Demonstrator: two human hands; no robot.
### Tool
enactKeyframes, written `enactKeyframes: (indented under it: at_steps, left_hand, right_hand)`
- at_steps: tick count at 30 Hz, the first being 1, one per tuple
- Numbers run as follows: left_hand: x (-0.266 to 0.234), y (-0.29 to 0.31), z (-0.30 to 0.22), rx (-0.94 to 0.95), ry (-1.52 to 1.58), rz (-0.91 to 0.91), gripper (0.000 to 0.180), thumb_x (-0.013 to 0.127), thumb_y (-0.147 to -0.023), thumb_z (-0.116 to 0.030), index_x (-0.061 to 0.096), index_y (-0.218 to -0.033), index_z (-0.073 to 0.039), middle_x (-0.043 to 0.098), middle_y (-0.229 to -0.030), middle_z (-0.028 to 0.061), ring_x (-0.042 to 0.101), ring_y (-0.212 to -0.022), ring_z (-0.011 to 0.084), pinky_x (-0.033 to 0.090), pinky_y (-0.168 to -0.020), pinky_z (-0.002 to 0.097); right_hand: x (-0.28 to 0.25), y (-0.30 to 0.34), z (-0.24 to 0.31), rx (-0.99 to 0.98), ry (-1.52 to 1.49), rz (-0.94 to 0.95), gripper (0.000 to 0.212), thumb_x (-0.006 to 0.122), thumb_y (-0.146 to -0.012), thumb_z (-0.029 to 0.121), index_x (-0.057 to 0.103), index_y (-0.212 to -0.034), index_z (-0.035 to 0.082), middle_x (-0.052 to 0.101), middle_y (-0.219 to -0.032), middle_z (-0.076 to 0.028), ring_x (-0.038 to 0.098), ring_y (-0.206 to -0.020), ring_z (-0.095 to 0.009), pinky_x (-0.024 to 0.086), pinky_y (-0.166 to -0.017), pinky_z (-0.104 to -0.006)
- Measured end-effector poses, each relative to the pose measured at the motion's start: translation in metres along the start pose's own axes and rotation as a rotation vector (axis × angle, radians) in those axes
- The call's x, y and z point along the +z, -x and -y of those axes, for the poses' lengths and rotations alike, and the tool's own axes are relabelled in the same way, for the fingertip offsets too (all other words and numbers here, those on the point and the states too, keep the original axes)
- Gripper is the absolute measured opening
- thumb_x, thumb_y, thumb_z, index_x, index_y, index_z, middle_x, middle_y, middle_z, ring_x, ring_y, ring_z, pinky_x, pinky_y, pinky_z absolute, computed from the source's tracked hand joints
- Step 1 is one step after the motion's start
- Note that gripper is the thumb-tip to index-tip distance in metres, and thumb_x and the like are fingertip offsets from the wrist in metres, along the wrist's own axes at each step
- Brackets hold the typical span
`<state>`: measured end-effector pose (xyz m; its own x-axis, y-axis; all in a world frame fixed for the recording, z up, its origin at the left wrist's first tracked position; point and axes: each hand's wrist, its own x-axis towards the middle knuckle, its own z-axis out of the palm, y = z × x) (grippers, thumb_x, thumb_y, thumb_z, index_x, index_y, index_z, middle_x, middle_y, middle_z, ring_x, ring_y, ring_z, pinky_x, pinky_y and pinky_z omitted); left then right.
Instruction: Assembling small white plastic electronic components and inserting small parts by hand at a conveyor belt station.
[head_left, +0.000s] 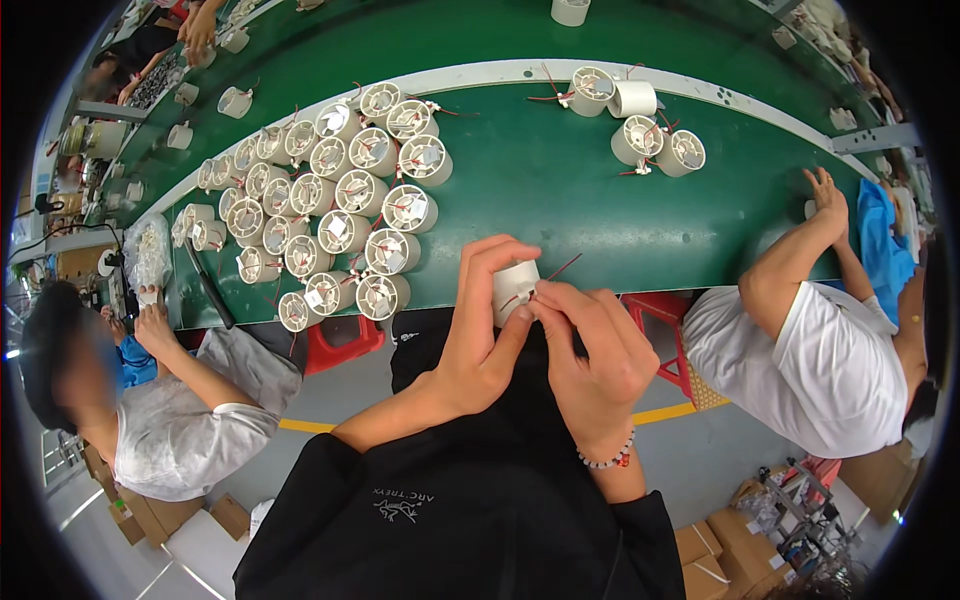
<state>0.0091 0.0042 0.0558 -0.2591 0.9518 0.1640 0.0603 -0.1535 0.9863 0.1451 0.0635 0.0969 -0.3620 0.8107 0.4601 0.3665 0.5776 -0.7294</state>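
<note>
My left hand [478, 330] grips a small white cylindrical fan housing [512, 288] in front of my chest, near the edge of the green conveyor belt [540, 190]. My right hand [590, 345] pinches at the housing's side, where thin red wires [562, 268] stick out. A beaded bracelet sits on my right wrist. On the belt to the upper left lies a dense cluster of several identical white round housings [340, 215], their open faces up, with red wires and small white tags.
A few more housings [640, 125] lie on the belt at upper right. One seated person in a grey shirt [185, 425] works at my left, another in a white shirt [800, 350] at my right. Red stools [340, 345] stand under the belt. Cardboard boxes [715, 555] sit on the floor.
</note>
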Motion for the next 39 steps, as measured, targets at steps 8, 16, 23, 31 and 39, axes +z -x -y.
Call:
enactKeyframes:
  at_steps: [8, 16, 23, 31, 39]
  left_hand:
    - [-0.007, -0.004, -0.004, 0.045, -0.393, -0.008, 0.075, 0.057, -0.086, 0.018, 0.041, -0.156, -0.002, 0.047, -0.141, 0.0227, 0.047, -0.132, 0.0436, 0.039, -0.116, 0.0464]
    - [-0.015, -0.004, 0.027, -0.309, -0.028, 0.123, 0.073, 0.057, -0.099, 0.016, 0.033, -0.163, -0.009, 0.048, -0.146, 0.0125, 0.054, -0.135, 0.0251, 0.051, -0.109, 0.0372]
    - [-0.016, -0.009, 0.03, -0.518, 0.248, 0.099, 0.058, 0.063, -0.104, 0.004, 0.042, -0.157, -0.006, 0.061, -0.129, 0.0073, 0.062, -0.12, 0.0184, 0.051, -0.106, 0.0383]
    - [-0.022, -0.007, 0.031, -0.424, 0.88, -0.124, 0.048, 0.059, -0.113, -0.015, 0.048, -0.158, -0.004, 0.064, -0.138, 0.0105, 0.062, -0.132, 0.022, 0.053, -0.11, 0.0415]
    - [-0.016, -0.007, 0.025, -0.401, 0.791, -0.104, 0.052, 0.064, -0.112, -0.015, 0.048, -0.159, -0.002, 0.063, -0.142, 0.0102, 0.063, -0.129, 0.0197, 0.054, -0.109, 0.0412]
  right_hand:
    - [0.005, -0.015, -0.015, -0.193, 0.07, 0.214, 0.029, 0.078, -0.074, -0.011, 0.077, -0.101, 0.0, 0.068, -0.091, -0.009, 0.07, -0.084, -0.025, 0.056, -0.067, -0.0361]
    - [0.007, -0.041, -0.029, -0.417, 0.216, 0.571, 0.035, 0.072, -0.073, -0.01, 0.07, -0.106, 0.002, 0.068, -0.093, -0.009, 0.066, -0.084, -0.031, 0.055, -0.073, -0.0389]
    - [0.022, -0.046, -0.039, -0.354, 0.179, 0.514, 0.031, 0.077, -0.08, -0.006, 0.069, -0.109, 0.004, 0.071, -0.093, -0.01, 0.065, -0.077, -0.031, 0.05, -0.065, -0.0389]
    - [0.036, 0.002, -0.038, -0.083, -0.049, 0.036, 0.013, 0.084, -0.089, 0.001, 0.073, -0.095, 0.001, 0.066, -0.084, -0.007, 0.055, -0.065, -0.019, 0.042, -0.058, -0.0334]
    - [0.033, 0.01, -0.023, 0.249, -0.166, 0.051, 0.01, 0.082, -0.09, -0.002, 0.074, -0.095, -0.001, 0.06, -0.079, -0.004, 0.05, -0.064, -0.013, 0.037, -0.056, -0.0302]
